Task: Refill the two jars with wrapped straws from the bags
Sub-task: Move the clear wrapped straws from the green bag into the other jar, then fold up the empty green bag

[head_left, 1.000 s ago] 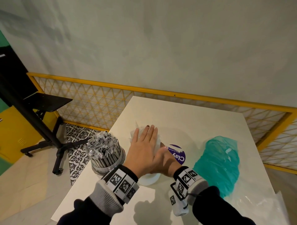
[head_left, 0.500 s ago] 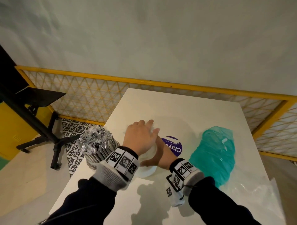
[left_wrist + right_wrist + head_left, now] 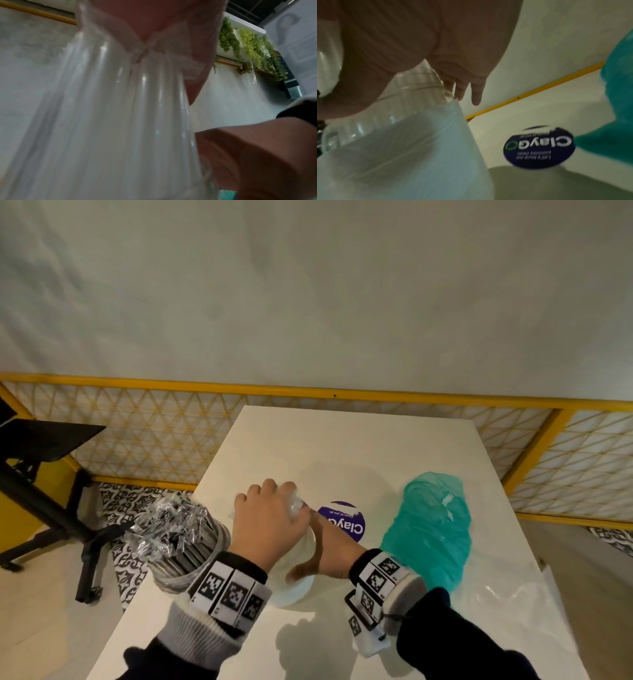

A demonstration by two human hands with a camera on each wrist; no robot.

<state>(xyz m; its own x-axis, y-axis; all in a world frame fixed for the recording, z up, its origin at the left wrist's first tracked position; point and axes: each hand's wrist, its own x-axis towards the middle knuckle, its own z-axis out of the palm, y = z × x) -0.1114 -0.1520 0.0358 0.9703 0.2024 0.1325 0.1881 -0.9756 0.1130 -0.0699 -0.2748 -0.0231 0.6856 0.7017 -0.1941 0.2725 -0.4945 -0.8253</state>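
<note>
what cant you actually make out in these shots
- Head view: left hand and right hand cover the white jar; its fill level is hidden.
- Left wrist view: straws blurred, no count.
- Right wrist view: sticker small print smeared.
- Head view: teal bag opaque; contents unseen.

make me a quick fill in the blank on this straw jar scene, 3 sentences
1. The bag lying on the table to the right of the round sticker is ____ in colour.
2. The jar packed with silver-wrapped straws stands at the table's ____ edge.
3. The left hand grips the top of the white straws in the second jar, while the ____ hand holds that jar's side.

Missing words: teal; left; right
</note>
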